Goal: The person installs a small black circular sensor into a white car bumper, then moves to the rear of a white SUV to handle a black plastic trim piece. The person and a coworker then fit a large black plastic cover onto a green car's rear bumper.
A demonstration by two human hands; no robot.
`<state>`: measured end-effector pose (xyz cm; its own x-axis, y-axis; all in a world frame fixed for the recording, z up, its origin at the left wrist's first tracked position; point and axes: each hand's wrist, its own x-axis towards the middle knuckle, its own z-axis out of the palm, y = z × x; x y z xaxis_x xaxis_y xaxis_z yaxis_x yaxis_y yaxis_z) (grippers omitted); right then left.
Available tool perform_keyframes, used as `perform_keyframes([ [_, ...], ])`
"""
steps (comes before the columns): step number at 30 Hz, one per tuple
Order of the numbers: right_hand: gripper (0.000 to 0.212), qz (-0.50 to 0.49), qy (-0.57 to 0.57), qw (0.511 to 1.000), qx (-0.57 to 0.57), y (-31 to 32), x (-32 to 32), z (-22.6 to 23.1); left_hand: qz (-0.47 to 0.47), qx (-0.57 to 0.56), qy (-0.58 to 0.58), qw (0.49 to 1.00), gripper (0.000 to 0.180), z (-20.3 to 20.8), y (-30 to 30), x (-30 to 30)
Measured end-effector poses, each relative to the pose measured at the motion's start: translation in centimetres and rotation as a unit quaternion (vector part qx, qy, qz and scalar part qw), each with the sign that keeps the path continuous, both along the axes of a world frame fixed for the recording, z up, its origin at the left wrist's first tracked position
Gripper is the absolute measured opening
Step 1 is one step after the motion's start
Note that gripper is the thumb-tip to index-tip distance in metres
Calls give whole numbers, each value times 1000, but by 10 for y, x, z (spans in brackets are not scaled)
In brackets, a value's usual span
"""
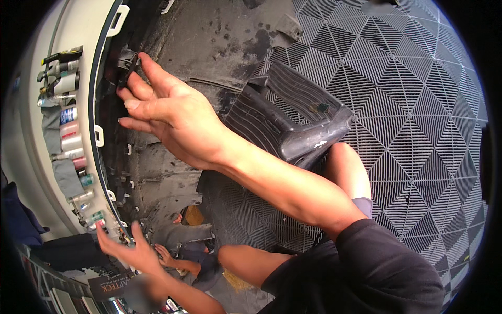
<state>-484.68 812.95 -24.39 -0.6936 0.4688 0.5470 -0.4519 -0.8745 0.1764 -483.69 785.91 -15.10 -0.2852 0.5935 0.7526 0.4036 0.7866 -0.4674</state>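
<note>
My right hand (180,112) reaches across to the upper left. Its fingertips are pinched at a small dark flat piece (132,68), close to the inside of a long panel with a dark edge (97,68). What kind of piece it is, I cannot make out. At the lower left, my left hand (133,254) is slightly blurred, with its fingers apart and nothing in them. It is near the lower end of the panel. White tabs (99,136) stand along the panel's inner side. Behind my right hand lies a worn, dusty dark sheet (209,36).
A black ribbed plastic part (308,107) with an opening rests on the grey grid-tiled floor (418,104), against my knee (348,162). Bottles and sprays (70,125) line the left side. A smaller hand (166,256) shows below; whether reflected or another person's, I cannot tell.
</note>
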Motion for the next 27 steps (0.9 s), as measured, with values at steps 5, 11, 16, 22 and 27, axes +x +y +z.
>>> perform_keyframes([
  [5,92,-6,-12,1000,-11,-3,-8,-2,-38,67,-125,989,46,-5,-1,-58],
  [11,67,-205,-221,951,64,12,-27,-5,-70,42,-75,994,48,-5,2,-57],
  [16,37,-476,-292,817,143,38,-52,-13,-86,50,-66,993,46,-13,11,-47],
  [22,35,-541,-256,776,200,64,-55,-22,-80,23,-70,994,42,-3,7,-57],
  [27,24,-477,-244,797,278,72,-49,-24,-87,52,-89,991,42,-6,4,-50],
])
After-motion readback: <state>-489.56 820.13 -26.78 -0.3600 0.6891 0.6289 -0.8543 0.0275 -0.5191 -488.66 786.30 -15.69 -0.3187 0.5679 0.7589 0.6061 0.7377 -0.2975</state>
